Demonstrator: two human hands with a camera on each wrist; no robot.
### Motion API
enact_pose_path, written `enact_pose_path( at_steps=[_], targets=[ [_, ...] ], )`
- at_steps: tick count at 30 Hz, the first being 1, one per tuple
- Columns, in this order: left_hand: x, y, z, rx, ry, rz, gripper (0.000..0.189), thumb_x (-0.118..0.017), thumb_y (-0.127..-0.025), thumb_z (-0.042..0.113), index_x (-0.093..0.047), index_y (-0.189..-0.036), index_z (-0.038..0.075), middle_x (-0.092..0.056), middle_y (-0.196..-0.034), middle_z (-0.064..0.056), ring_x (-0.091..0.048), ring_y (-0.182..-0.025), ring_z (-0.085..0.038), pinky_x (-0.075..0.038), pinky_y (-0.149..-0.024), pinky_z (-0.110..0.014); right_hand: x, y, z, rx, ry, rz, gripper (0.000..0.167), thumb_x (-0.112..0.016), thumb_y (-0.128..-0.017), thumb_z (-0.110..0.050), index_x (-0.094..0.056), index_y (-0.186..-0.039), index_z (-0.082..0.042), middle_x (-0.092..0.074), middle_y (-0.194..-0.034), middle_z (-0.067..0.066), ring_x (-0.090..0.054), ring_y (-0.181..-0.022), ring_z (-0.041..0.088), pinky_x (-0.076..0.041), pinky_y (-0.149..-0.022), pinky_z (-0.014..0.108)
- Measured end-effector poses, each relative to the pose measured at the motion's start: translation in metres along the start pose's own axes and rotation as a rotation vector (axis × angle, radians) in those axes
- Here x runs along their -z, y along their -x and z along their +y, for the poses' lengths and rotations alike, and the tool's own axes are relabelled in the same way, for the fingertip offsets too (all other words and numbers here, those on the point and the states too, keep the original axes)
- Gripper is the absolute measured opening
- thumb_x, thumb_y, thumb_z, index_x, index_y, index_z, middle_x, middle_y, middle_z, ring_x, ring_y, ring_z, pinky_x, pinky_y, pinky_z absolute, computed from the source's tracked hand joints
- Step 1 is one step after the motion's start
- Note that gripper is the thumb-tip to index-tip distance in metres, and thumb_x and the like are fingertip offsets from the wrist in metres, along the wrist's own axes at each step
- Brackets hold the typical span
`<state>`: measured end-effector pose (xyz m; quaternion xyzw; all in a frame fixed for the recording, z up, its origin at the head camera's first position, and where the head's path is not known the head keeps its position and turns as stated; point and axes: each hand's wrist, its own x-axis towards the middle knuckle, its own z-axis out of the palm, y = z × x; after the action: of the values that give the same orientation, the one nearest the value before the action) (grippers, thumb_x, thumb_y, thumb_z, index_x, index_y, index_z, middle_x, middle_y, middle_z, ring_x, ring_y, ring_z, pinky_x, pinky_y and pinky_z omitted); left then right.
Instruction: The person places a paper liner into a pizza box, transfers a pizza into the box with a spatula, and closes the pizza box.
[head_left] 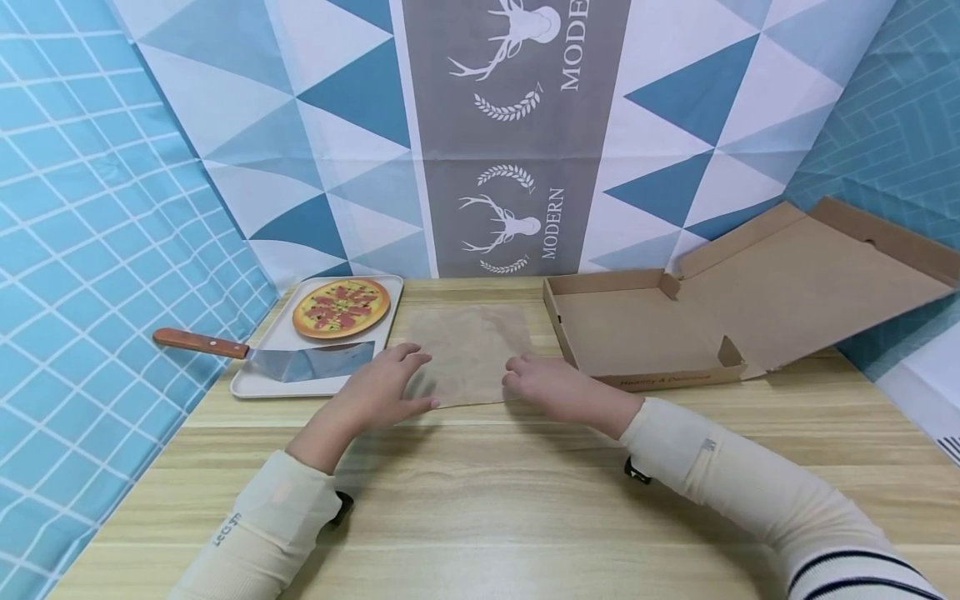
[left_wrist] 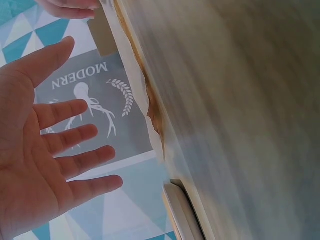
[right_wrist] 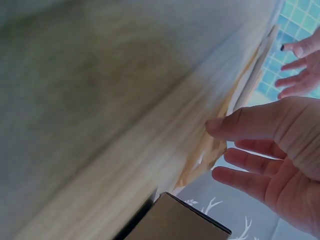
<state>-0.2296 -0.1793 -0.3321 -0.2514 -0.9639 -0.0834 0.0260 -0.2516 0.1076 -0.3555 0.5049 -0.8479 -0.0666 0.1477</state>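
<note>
Brown parchment paper [head_left: 472, 350] lies flat at the frame's centre on the wooden surface [head_left: 480, 492], apparently placed so that both hands reach its near corners. The left hand [head_left: 378, 390] has a wide, empty grip; the right hand [head_left: 553, 387] spreads loosely, its contact with the paper unclear. At left, a pizza [head_left: 342, 308] sits on a tray [head_left: 277, 333]; the pizza server [head_left: 262, 360] overhangs it, probably keeping its handle graspable. At right, the pizza box [head_left: 626, 329] has its lid folded back, leaving the base accessible.

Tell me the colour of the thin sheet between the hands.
The thin sheet is plain light tan-brown, showing best in the head view.
</note>
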Motion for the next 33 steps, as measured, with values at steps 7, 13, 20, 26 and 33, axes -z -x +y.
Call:
enact_pose_path(
  at_steps=[7,13,20,26,33],
  targets=[
    [0.0,0.001,0.0,-0.001,-0.001,0.001,0.068,-0.071,-0.086,0.045,-0.053,-0.137,0.003,-0.043,-0.144,-0.022,-0.042,-0.131,-0.04,-0.039,-0.103,-0.055,0.0,-0.007,-0.001,-0.008,0.066,-0.046,0.021,-0.067,-0.078,0.012,-0.061,-0.088,-0.004,-0.051,-0.082,0.005,-0.049,-0.073,0.02,-0.047,-0.057,0.027],
    [0.0,0.002,0.0,-0.001,-0.005,0.006,0.068,-0.072,-0.086,0.044,-0.053,-0.136,0.003,-0.044,-0.144,-0.022,-0.043,-0.13,-0.04,-0.039,-0.103,-0.054,0.0,-0.01,0.0,-0.012,0.106,-0.077,0.017,-0.068,-0.078,0.008,-0.064,-0.087,-0.006,-0.056,-0.08,0.004,-0.052,-0.074,0.02,-0.048,-0.06,0.028],
    [-0.001,0.003,0.0,-0.006,-0.001,0.009,0.067,-0.071,-0.086,0.045,-0.053,-0.136,0.003,-0.044,-0.143,-0.022,-0.043,-0.13,-0.04,-0.04,-0.102,-0.054,0.002,-0.011,0.002,-0.005,0.142,-0.088,0.017,-0.069,-0.078,0.007,-0.067,-0.079,-0.009,-0.058,-0.074,0.002,-0.054,-0.07,0.018,-0.047,-0.058,0.027],
    [0.001,0.004,-0.001,-0.004,0.008,0.012,0.067,-0.071,-0.087,0.043,-0.053,-0.136,0.002,-0.044,-0.143,-0.023,-0.043,-0.13,-0.041,-0.039,-0.103,-0.054,0.003,-0.011,0.003,-0.1,0.129,-0.071,0.015,-0.066,-0.079,0.009,-0.066,-0.083,-0.006,-0.057,-0.079,0.006,-0.056,-0.073,0.021,-0.05,-0.053,0.03],
    [0.001,0.004,-0.001,-0.005,0.013,0.011,0.066,-0.071,-0.087,0.043,-0.053,-0.136,0.002,-0.044,-0.143,-0.023,-0.043,-0.13,-0.041,-0.039,-0.103,-0.055,-0.001,-0.016,0.007,-0.187,0.052,-0.17,0.018,-0.061,-0.086,0.009,-0.062,-0.103,0.004,-0.061,-0.091,0.016,-0.059,-0.078,0.027,-0.054,-0.059,0.037]
  ],
)
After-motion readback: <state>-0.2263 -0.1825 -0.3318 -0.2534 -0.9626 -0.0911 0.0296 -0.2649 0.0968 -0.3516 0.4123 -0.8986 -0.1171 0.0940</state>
